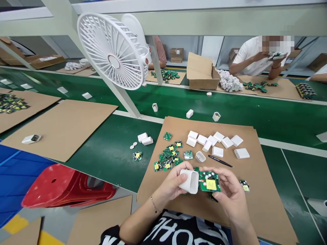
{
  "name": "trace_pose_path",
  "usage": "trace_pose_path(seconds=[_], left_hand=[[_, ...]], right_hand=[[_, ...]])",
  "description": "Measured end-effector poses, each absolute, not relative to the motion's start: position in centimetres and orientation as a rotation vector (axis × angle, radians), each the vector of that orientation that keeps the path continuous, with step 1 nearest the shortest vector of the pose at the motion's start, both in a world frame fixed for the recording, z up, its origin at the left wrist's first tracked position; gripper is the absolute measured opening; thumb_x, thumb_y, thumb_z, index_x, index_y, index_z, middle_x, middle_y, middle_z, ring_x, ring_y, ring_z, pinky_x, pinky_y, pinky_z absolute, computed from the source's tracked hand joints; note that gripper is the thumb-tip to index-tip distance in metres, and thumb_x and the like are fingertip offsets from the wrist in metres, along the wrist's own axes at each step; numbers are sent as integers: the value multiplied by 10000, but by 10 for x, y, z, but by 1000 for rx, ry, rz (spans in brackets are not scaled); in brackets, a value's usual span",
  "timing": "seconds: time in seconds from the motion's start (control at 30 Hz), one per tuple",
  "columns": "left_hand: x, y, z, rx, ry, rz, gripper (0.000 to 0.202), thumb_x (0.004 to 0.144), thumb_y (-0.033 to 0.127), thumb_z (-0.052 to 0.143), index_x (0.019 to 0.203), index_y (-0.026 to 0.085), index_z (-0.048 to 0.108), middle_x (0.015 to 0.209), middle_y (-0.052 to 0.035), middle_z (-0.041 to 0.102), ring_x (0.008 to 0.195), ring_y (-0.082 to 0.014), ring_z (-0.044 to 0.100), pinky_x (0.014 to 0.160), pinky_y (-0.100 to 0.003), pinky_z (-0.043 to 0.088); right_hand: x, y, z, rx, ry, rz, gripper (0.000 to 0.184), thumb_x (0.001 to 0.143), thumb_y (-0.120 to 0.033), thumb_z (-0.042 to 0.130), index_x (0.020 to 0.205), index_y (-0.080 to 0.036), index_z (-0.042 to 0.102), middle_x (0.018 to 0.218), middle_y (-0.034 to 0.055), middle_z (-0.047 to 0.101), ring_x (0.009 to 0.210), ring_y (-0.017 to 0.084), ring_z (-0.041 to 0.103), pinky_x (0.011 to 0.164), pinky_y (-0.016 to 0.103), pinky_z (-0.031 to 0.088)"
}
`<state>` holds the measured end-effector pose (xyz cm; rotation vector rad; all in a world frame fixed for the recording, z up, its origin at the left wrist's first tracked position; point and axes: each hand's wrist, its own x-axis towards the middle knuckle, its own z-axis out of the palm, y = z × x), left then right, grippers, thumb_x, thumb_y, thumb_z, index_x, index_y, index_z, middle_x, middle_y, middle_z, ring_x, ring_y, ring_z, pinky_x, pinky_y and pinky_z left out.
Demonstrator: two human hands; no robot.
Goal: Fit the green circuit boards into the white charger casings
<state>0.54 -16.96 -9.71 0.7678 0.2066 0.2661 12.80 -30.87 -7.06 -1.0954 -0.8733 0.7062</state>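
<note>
My left hand [173,182] is closed around a white plastic charger housing [186,182], whose open end faces right. In my right hand [231,190] a green circuit board [209,181] with a yellow component is gripped at its right edge. The board stands just beside the housing's open mouth; whether they touch I cannot tell. Behind my hands, a pile of circuit boards [168,154] lies at the left of the cardboard sheet [265,200]. Several white housings [217,151] lie beyond, with black tweezers [220,161] in front of them. Another board [244,185] sits right of my right hand.
A white fan [113,61] hangs from the frame at upper left. A green conveyor belt [240,114] with scattered housings runs behind the cardboard. Across it, a person [255,56] holds something white; an open carton [203,73] stands nearby. A red stool [63,187] is at lower left.
</note>
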Motion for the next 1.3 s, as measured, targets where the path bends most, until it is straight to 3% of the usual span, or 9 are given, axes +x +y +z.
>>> trace_pose_path(seconds=[0.13, 0.33, 0.7, 1.0, 1.3], left_hand=[[6, -173, -94, 810, 261, 318, 503, 684, 571, 762, 845, 174, 499, 579, 65, 474, 402, -23, 346, 356, -113, 268], [6, -173, -92, 897, 308, 332, 531, 649, 581, 782, 843, 185, 485, 595, 61, 491, 417, -36, 385, 359, -116, 299], [9, -179, -94, 939, 347, 373, 520, 662, 598, 762, 842, 179, 513, 576, 67, 473, 403, -31, 349, 366, -129, 261], [8, -179, -93, 942, 325, 407, 518, 642, 577, 787, 840, 167, 541, 633, 33, 560, 448, -52, 452, 408, -135, 339], [9, -179, -86, 964, 335, 402, 499, 641, 570, 788, 828, 155, 584, 646, 14, 585, 481, -68, 475, 444, -156, 360]], right_hand=[[124, -311, -67, -1185, -954, 671, 381, 846, -244, 708, 1200, -348, 613, 1218, 5, 691, 1162, 141, 634, 969, 201, 517], [122, -313, -69, -1280, -993, 575, 427, 844, -216, 706, 1238, -339, 597, 1223, 12, 689, 1155, 142, 639, 978, 205, 515], [123, -321, -82, -1484, -1205, 368, 506, 879, -148, 628, 1340, -315, 503, 1283, 32, 651, 1167, 189, 634, 983, 307, 548], [122, -321, -74, -1509, -1415, 94, 562, 886, -109, 590, 1410, -239, 436, 1274, 73, 653, 1137, 210, 653, 942, 331, 577], [114, -324, -79, -1468, -1354, 100, 689, 845, -83, 629, 1454, -298, 385, 1303, 54, 632, 1148, 254, 646, 921, 408, 593]])
